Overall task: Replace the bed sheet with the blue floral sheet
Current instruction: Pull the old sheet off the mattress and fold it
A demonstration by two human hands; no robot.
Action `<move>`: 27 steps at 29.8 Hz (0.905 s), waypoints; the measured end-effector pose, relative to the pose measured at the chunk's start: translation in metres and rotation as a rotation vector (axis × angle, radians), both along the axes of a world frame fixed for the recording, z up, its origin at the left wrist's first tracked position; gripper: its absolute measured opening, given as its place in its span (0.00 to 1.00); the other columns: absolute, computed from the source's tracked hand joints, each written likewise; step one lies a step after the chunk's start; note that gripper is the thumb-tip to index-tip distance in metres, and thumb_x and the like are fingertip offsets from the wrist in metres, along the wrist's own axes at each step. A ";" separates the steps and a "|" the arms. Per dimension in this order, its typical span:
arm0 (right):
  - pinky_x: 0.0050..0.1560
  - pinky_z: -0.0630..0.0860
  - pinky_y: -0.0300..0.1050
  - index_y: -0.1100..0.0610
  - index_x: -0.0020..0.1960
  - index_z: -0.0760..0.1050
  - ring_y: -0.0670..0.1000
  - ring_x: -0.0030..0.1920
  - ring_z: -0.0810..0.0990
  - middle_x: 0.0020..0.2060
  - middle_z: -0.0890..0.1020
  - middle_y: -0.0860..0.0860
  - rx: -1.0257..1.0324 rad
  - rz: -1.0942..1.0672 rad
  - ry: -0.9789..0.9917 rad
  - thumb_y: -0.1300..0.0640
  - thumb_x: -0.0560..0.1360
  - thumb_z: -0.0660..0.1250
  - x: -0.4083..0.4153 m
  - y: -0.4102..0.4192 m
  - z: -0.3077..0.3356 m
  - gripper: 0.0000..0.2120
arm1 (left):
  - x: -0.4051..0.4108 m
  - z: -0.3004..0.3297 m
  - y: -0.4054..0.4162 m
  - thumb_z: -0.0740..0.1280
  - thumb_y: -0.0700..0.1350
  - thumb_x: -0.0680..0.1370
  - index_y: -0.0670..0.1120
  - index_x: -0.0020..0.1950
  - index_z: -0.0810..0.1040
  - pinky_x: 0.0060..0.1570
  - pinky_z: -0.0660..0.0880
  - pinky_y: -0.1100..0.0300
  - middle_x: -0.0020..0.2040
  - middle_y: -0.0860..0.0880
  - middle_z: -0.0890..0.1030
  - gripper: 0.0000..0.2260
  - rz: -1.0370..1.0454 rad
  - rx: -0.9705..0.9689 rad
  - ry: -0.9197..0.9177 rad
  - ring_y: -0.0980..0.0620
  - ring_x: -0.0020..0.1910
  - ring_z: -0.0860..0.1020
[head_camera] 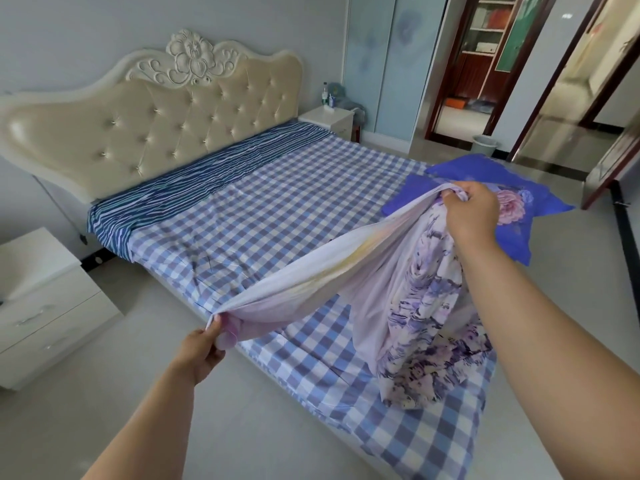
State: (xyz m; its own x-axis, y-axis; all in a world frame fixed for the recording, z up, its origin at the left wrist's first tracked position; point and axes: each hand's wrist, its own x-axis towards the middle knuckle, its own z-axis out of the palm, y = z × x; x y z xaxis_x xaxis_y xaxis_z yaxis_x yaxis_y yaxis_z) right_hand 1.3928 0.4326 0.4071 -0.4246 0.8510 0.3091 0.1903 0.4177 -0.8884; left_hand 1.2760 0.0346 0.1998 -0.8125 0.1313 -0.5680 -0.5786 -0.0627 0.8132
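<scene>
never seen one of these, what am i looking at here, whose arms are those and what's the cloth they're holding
There is no machine here. A camera worn on a person's head looks forward and down, so the arms are that person's own. The left hand pinches one end of a pale floral sheet, and the right hand grips another part of it, so the cloth is stretched between them while the rest hangs bunched onto the bed. The bed wears a blue checked sheet, with a striped cloth along the headboard end. Two blue pillows lie at the far side.

Both arms extended; left hand [202,348] low, fingers pinched closed; right hand [472,209] raised higher, fist clenched.
</scene>
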 end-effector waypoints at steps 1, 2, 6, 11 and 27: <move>0.45 0.69 0.40 0.60 0.52 0.79 0.50 0.44 0.76 0.43 0.79 0.52 -0.002 -0.005 -0.014 0.58 0.77 0.65 -0.001 0.001 -0.003 0.08 | 0.000 0.003 -0.003 0.64 0.50 0.79 0.42 0.44 0.76 0.24 0.71 0.69 0.33 0.48 0.76 0.12 0.013 0.088 -0.036 0.55 0.29 0.71; 0.45 0.69 0.39 0.60 0.52 0.79 0.50 0.44 0.75 0.43 0.79 0.52 -0.005 -0.004 -0.029 0.58 0.77 0.65 -0.001 0.002 -0.006 0.08 | 0.001 0.005 -0.006 0.64 0.51 0.79 0.42 0.45 0.78 0.26 0.73 0.69 0.35 0.49 0.79 0.13 0.010 0.172 -0.073 0.56 0.30 0.74; 0.46 0.70 0.41 0.60 0.53 0.78 0.51 0.45 0.75 0.44 0.78 0.52 -0.018 0.007 -0.055 0.58 0.77 0.65 -0.002 -0.001 -0.014 0.08 | 0.006 0.012 -0.017 0.65 0.44 0.75 0.42 0.44 0.84 0.32 0.79 0.65 0.40 0.47 0.82 0.10 -0.080 0.410 -0.182 0.55 0.33 0.80; 0.51 0.73 0.45 0.59 0.54 0.79 0.51 0.47 0.76 0.46 0.80 0.53 -0.028 0.045 -0.056 0.59 0.77 0.64 -0.004 -0.012 -0.020 0.08 | 0.004 0.025 -0.009 0.67 0.32 0.71 0.39 0.47 0.79 0.35 0.79 0.66 0.38 0.45 0.82 0.07 -0.155 0.344 -0.068 0.55 0.33 0.80; 0.41 0.64 0.32 0.61 0.55 0.78 0.50 0.46 0.75 0.49 0.79 0.53 0.084 0.037 -0.081 0.62 0.78 0.62 -0.014 -0.060 -0.037 0.08 | -0.024 -0.029 -0.089 0.62 0.35 0.77 0.41 0.37 0.71 0.21 0.69 0.67 0.22 0.45 0.72 0.09 0.257 -0.436 -0.184 0.49 0.23 0.69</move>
State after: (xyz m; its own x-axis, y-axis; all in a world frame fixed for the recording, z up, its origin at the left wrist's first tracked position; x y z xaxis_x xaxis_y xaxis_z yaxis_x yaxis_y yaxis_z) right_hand 1.3788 0.3726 0.3696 -0.4816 0.8068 0.3422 0.2435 0.4983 -0.8321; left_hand 1.2523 -0.0542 0.1710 -0.6694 -0.3380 -0.6616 -0.7245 0.0997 0.6820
